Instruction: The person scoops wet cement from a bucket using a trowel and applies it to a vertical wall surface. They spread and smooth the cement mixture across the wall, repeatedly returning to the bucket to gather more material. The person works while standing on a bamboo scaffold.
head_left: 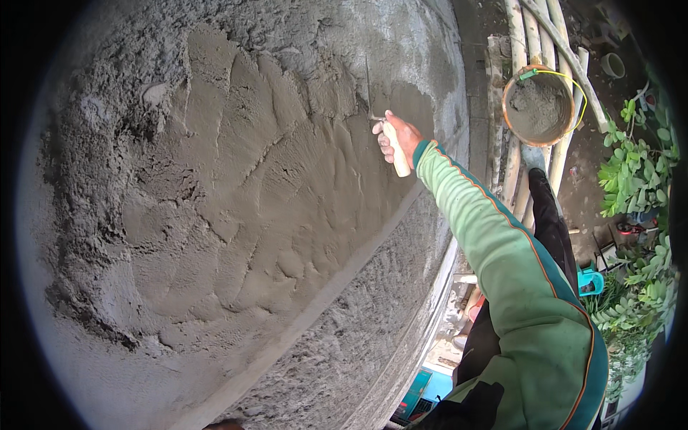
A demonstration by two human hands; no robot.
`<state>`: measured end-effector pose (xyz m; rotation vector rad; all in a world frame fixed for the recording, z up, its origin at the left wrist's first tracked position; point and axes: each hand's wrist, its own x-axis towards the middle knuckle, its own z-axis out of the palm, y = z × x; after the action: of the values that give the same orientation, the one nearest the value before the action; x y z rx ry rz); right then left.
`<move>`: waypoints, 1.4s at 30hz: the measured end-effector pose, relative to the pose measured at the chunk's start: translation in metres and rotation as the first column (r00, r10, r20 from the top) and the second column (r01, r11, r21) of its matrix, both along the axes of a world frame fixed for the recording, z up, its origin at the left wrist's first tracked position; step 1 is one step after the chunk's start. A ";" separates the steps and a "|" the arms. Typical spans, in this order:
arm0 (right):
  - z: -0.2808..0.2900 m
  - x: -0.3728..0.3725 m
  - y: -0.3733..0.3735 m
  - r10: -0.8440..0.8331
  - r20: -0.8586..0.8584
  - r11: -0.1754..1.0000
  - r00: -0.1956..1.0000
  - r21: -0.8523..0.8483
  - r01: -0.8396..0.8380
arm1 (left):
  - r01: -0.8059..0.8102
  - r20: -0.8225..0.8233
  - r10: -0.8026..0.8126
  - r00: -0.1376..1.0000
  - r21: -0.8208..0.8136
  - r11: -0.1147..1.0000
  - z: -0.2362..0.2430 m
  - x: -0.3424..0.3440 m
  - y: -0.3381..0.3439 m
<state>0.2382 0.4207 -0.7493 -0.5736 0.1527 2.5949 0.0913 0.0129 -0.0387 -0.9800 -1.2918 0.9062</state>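
1. Grey wall point(412, 36) filled most of the head view; wooden poles point(517, 32) and leafy plants point(634, 183) showed beyond its right side.
2. Across the wall's middle, damp mortar point(287, 179) already formed a broad coat, judging by its darker tone. Ridges, trowel sweeps and pits marked it, so smoothing seemed unfinished. Coarse patches remained toward the left, and the pale top right looked uncoated.
3. Beside the wall, an orange-rimmed bucket point(505, 118) held more mortar, apparently enough for further work.
4. Near the coat's right edge, the right hand point(403, 137) was closed around the pale handle of a trowel point(398, 156). Its thin blade appeared almost edge-on, close to the wall; contact could not be judged.
5. From the lower right, the green-sleeved arm point(494, 240) reached up and leftward, nearly extended.
6. No left hand could be made out, so its state could not be told.
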 end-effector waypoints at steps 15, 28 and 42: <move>0.071 -0.020 -0.099 -0.015 0.343 0.709 0.939 0.666 -0.232 | -0.006 0.108 -0.003 0.994 0.081 0.997 -0.013 -0.008 0.007; 0.132 -0.009 0.002 0.106 0.041 0.934 0.994 0.340 -0.114 | -0.001 0.109 -0.017 0.994 0.165 0.986 -0.013 -0.015 0.000; 0.057 -0.025 -0.086 -0.346 0.703 0.647 0.621 0.658 -0.384 | -0.016 0.134 -0.004 0.991 0.146 0.989 -0.031 -0.016 0.009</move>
<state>0.2129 0.3349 -0.6923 -1.2796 -1.2248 1.8388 0.0751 0.0222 -0.0692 -0.9341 -1.4548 0.7482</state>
